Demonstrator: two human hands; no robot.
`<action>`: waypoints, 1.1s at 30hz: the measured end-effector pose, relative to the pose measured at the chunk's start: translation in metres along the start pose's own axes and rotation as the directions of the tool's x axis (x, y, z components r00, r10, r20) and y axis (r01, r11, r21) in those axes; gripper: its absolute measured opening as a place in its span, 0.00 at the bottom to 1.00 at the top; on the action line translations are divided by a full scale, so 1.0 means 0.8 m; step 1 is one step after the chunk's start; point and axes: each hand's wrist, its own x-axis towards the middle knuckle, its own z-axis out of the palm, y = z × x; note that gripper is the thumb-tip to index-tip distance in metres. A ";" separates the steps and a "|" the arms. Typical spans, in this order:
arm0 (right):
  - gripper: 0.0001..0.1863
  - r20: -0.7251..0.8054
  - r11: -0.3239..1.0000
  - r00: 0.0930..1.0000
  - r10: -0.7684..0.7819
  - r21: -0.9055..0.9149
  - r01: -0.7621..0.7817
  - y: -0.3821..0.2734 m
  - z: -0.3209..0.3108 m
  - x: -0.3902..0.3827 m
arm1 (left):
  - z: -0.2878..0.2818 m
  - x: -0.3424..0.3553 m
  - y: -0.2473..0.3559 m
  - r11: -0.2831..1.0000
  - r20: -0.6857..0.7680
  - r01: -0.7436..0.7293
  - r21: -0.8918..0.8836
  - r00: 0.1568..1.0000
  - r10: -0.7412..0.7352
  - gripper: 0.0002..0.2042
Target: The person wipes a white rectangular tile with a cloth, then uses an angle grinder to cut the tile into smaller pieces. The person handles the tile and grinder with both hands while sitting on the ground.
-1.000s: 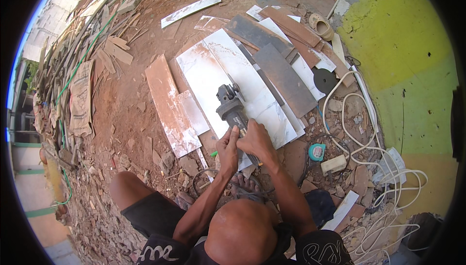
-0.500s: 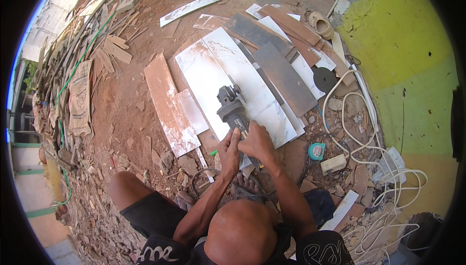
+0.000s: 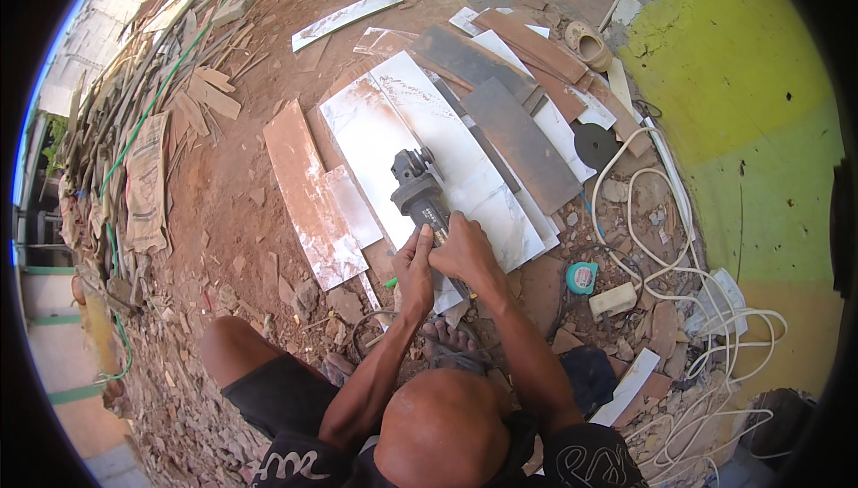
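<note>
Both my hands are closed round the dark body of an angle grinder (image 3: 427, 206). My left hand (image 3: 415, 265) grips its left side, thumb along the casing. From the right, my right hand (image 3: 466, 248) wraps over the body near the rear. The grinder's head and disc lie over a white marbled tile (image 3: 460, 162), at a straight line running lengthwise down the tile. Reddish dust covers the tile's far left part. The cutting edge of the disc is too small to make out. My bare foot (image 3: 447, 338) is just below the tile's near edge.
Stacked tiles (image 3: 520, 144) lie to the right, with a black disc (image 3: 596, 146) beside them. A teal tape measure (image 3: 582, 278), white cable (image 3: 635, 211) and a socket block (image 3: 613, 301) lie nearer. A reddish tile (image 3: 308, 193) is left; a painted wall (image 3: 760, 130) stands right.
My hands and the grinder have shifted slightly away from me and to the left along the tile. The grip of both hands stays the same.
</note>
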 end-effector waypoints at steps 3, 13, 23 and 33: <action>0.26 0.009 1.000 1.000 -0.011 -0.003 0.011 -0.008 -0.002 0.008 | -0.001 0.009 0.005 1.000 -0.011 -0.008 0.014 1.000 0.008 0.19; 0.25 0.005 0.997 0.999 0.033 -0.074 -0.032 -0.012 0.003 0.015 | -0.005 0.017 0.004 1.000 -0.023 -0.016 0.021 1.000 0.017 0.19; 0.27 0.051 0.999 0.998 0.032 -0.035 -0.030 -0.009 -0.005 0.008 | 0.001 0.005 0.008 0.998 -0.019 0.016 0.060 1.000 -0.015 0.20; 0.28 0.020 0.999 0.999 0.030 -0.038 -0.030 0.009 0.003 -0.010 | -0.003 -0.016 -0.009 1.000 0.010 0.022 -0.015 1.000 -0.022 0.18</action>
